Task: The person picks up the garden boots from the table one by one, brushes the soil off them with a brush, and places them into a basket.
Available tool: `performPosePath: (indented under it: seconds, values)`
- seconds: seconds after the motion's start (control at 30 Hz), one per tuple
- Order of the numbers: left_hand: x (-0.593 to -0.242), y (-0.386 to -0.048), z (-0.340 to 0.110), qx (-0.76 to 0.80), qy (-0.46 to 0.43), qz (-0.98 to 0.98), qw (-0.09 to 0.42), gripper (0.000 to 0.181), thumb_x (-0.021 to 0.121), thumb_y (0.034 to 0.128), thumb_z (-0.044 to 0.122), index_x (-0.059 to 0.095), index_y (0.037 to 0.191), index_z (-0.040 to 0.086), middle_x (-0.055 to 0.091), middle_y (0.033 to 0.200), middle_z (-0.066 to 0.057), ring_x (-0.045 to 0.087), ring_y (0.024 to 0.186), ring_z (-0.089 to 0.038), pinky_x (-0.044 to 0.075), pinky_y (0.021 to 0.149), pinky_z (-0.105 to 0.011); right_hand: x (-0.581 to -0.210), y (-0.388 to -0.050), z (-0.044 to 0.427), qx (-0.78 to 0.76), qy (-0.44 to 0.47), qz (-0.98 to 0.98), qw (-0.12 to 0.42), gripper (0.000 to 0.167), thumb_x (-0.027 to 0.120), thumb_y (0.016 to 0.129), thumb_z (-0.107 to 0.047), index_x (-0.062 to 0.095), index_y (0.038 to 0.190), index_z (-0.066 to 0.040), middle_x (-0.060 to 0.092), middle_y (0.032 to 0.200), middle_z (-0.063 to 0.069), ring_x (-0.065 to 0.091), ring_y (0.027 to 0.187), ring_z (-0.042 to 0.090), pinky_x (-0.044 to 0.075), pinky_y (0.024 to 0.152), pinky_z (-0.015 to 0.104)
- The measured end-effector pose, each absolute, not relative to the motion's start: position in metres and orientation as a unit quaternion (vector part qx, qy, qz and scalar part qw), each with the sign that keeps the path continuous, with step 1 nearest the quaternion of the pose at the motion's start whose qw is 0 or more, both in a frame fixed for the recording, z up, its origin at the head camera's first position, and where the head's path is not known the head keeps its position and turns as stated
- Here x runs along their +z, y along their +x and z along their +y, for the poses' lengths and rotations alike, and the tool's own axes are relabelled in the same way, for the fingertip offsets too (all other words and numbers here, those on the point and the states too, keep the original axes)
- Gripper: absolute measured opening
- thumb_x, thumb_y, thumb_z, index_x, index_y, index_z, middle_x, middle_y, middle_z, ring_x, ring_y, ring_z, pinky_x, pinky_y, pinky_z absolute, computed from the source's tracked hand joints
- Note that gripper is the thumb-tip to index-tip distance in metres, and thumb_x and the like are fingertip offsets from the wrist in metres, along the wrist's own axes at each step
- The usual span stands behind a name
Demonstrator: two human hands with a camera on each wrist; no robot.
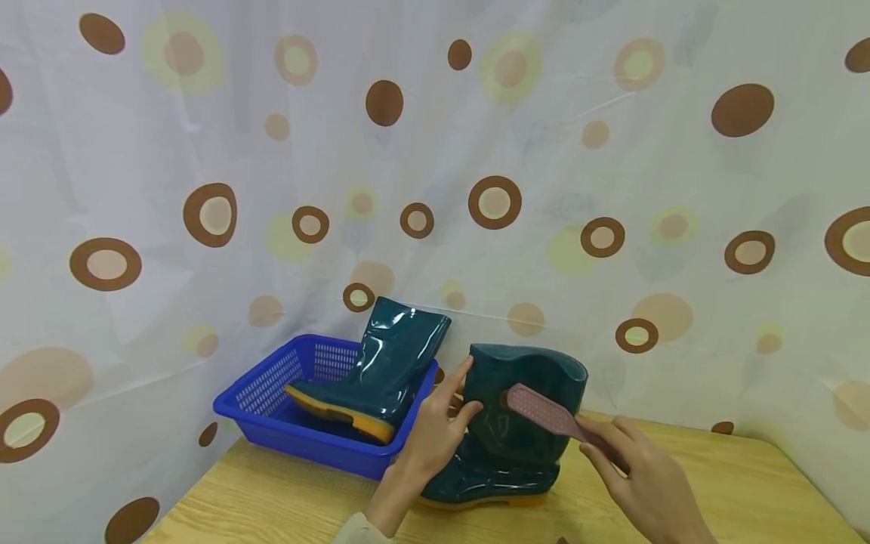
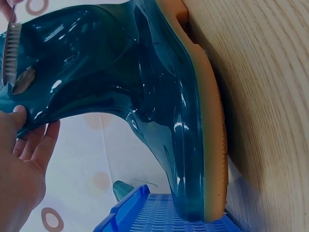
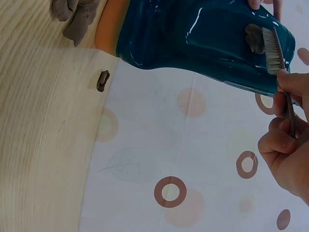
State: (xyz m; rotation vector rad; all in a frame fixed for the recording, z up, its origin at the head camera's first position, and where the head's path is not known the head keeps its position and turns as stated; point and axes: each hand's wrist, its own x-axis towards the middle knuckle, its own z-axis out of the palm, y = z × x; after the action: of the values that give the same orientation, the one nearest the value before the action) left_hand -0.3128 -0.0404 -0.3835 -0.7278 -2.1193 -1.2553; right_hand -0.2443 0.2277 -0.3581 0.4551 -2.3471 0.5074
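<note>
A dark green rubber boot (image 1: pixel 513 446) with an orange sole stands upright on the table. At the front edge of its shaft, my left hand (image 1: pixel 435 427) grips the rubber, thumb on the near side and fingers behind. My right hand (image 1: pixel 642 472) holds a pinkish brush (image 1: pixel 544 410) by its handle. In the right wrist view, the brush's pale bristles (image 3: pixel 272 52) meet the shaft right beside a brown, mud-like patch (image 3: pixel 254 38). That same patch (image 2: pixel 24 80) shows near my left thumb in the left wrist view.
A blue plastic basket (image 1: pixel 299 446) stands to the left, with a second green boot (image 1: pixel 397 363) leaning in it. On the wooden table (image 1: pixel 720 483), brown lumps (image 3: pixel 82 21) lie by the heel, and a smaller brown piece (image 3: pixel 103 80) lies apart. Behind hangs a dotted curtain (image 1: pixel 544 151).
</note>
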Motion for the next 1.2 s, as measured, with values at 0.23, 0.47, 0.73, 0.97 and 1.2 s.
performPosePath:
  seconds: [0.23, 0.47, 0.73, 0.97, 1.2]
  values:
    - [-0.382, -0.313, -0.038, -0.467, -0.266, -0.793, 0.285, 0.063, 0.061, 0.0985, 0.016, 0.034, 0.154, 0.029, 0.063, 0.101, -0.003, 0.063, 0.085, -0.011, 0.056, 0.076, -0.018, -0.37, -0.245, 0.236, 0.168, 0.2, -0.898, 0.354, 0.027, 0.081, 0.081, -0.015, 0.075, 0.107, -0.021, 0.046, 0.075, -0.017, 0.032, 0.059, -0.006, 0.03, 0.051, 0.018]
    - [-0.381, -0.313, -0.037, -0.469, -0.264, -0.794, 0.284, 0.064, 0.062, 0.0983, 0.015, 0.034, 0.154, 0.03, 0.062, 0.101, -0.004, 0.064, 0.084, -0.011, 0.056, 0.075, -0.017, -0.371, -0.243, 0.236, 0.214, 0.223, -0.856, 0.415, 0.04, 0.082, 0.077, -0.006, 0.074, 0.114, -0.02, 0.051, 0.079, -0.013, 0.035, 0.061, -0.007, 0.03, 0.05, 0.015]
    - [-0.381, -0.311, -0.038, -0.47, -0.271, -0.792, 0.281, 0.063, 0.062, 0.0983, 0.016, 0.035, 0.154, 0.029, 0.062, 0.101, -0.004, 0.066, 0.085, -0.013, 0.056, 0.077, -0.018, -0.361, -0.244, 0.228, 0.236, 0.195, -0.866, 0.396, 0.036, 0.078, 0.083, -0.01, 0.073, 0.118, -0.018, 0.055, 0.083, -0.01, 0.037, 0.063, -0.003, 0.031, 0.052, 0.017]
    - [-0.382, -0.313, -0.039, -0.469, -0.272, -0.791, 0.283, 0.063, 0.063, 0.0977, 0.016, 0.036, 0.154, 0.027, 0.061, 0.101, -0.005, 0.066, 0.084, -0.013, 0.057, 0.078, -0.018, -0.368, -0.244, 0.226, 0.223, 0.163, -0.903, 0.329, 0.029, 0.077, 0.086, -0.016, 0.074, 0.115, -0.017, 0.047, 0.076, -0.01, 0.035, 0.061, -0.002, 0.03, 0.051, 0.02]
    - [-0.383, -0.311, -0.039, -0.48, -0.262, -0.789, 0.279, 0.063, 0.063, 0.098, 0.017, 0.036, 0.154, 0.028, 0.061, 0.101, -0.005, 0.066, 0.084, -0.013, 0.056, 0.077, -0.018, -0.37, -0.242, 0.226, 0.219, 0.18, -0.895, 0.344, 0.03, 0.077, 0.085, -0.014, 0.074, 0.115, -0.017, 0.05, 0.078, -0.011, 0.035, 0.061, -0.003, 0.031, 0.052, 0.019]
